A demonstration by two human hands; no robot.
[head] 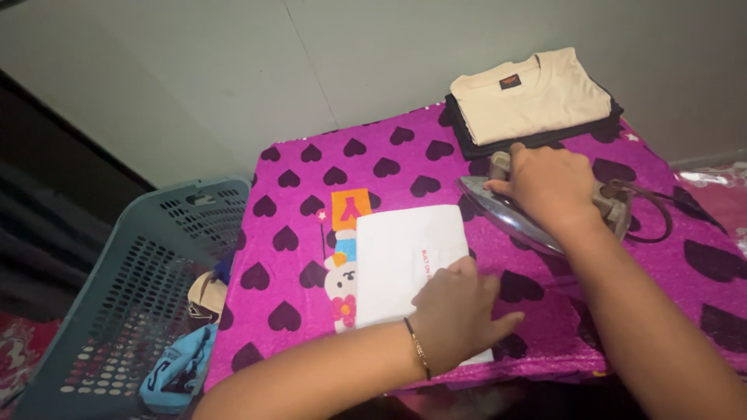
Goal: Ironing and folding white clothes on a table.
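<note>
White folded cloth (408, 260) lies flat under the left hand (455, 315), while the right hand (548, 185), just beyond, seemingly grips the iron (513, 211).

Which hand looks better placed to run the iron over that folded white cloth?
The right hand, probably: it already grips the iron beside the white cloth. The left hand lies flat on the cloth, holding it down.
</note>
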